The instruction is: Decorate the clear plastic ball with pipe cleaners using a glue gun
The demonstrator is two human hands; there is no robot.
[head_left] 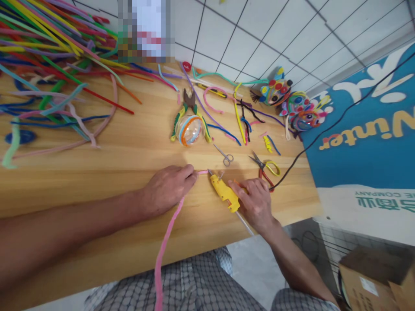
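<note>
Near the front edge of the wooden table (129, 149), I see the pink fuzzy stem (167, 237) in the left hand (168, 190): a short end points right from the fingertips, and the long remainder hangs down over the table edge. Thumb and index finger are pressed together, pinching the stem; the other fingers curl underneath, partly hidden. At the short end sits the nozzle of the yellow glue gun (223, 190); I cannot tell whether the 2 touch. The right hand (257, 205) has its fingers wrapped around the gun's handle, but I can't make out whether the trigger is squeezed.

My worry is the small gap between hot nozzle and pinching fingertips: a slip of the gun could burn them, and too hard a squeeze could drip glue on the wood. A tug on the black cord (309, 147), passing close to the red-and-yellow scissors (262, 164), could pull the nozzle off line.

For pose, the left forearm lies low across the table, palm down; the right forearm angles up from the lower right.

Farther out lie small scissors (223, 153), a banded clear ball (183, 133) and pliers (189, 101).
</note>
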